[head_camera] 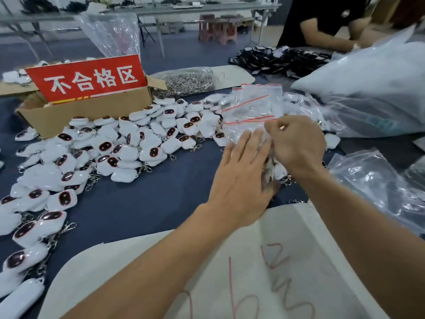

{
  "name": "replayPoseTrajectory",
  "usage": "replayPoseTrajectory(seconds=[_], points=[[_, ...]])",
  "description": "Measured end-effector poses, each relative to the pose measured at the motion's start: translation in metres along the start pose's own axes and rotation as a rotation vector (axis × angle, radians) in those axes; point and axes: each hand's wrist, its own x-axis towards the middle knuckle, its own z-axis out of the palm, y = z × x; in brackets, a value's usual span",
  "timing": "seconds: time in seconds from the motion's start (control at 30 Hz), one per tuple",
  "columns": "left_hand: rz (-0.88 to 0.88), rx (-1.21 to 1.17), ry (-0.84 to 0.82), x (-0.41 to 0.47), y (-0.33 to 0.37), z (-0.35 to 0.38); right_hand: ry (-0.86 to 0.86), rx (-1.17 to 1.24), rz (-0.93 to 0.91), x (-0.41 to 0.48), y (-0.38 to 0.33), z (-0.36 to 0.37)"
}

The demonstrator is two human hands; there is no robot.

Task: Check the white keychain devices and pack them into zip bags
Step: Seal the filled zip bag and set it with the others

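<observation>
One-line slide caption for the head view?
Right hand pinches a zip bag, left hand flat against it, beside a heap of white keychain devices and a red-signed cardboard box.

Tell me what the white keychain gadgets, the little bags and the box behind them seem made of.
Keychain devices: probably hard glossy plastic, given the highlights; their clips look like shiny metal. Zip bags: thin clear plastic film, crinkled, with red seal strips. Box: matte brown cardboard.

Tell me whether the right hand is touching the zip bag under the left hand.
Touching. Head view: the right hand pinches the zip bag at its top edge.
</observation>
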Motion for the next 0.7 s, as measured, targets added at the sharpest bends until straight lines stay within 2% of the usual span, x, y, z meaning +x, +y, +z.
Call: replayPoseTrajectory(seconds=[0.07,0.17,0.23,0.33,0.37,0.43,0.5,0.57,0.63,0.7], points=[[-0.041,0.033,-0.072,0.000,-0.002,0.016,0.009,0.002,0.019,-0.002,0.006,-0.011],[-0.085,-0.039,0.023,0.016,-0.009,0.023,0.027,-0.140,-0.014,-0.014,0.022,-0.041],[-0.073,-0.042,0.072,0.028,-0.013,0.030,-0.058,-0.335,-0.022,-0.029,0.040,-0.061],[-0.123,-0.044,0.044,0.045,-0.023,0.037,-0.217,-0.545,0.105,-0.052,0.068,-0.076],[-0.142,-0.041,0.026,0.050,-0.026,0.038,-0.291,-0.558,0.153,-0.061,0.072,-0.077],[-0.156,-0.020,0.012,0.056,-0.030,0.042,-0.377,-0.421,0.252,-0.077,0.075,-0.069],[-0.147,-0.015,-0.006,0.060,-0.032,0.044,-0.315,-0.287,0.241,-0.086,0.076,-0.055],[-0.144,-0.040,-0.018,0.058,-0.034,0.044,-0.213,-0.289,0.146,-0.090,0.076,-0.044],[-0.157,-0.072,-0.006,0.052,-0.034,0.040,-0.071,-0.251,0.055,-0.092,0.073,-0.044],[-0.157,-0.130,0.056,0.041,-0.029,0.031,0.095,-0.111,-0.056,-0.097,0.066,-0.047]])
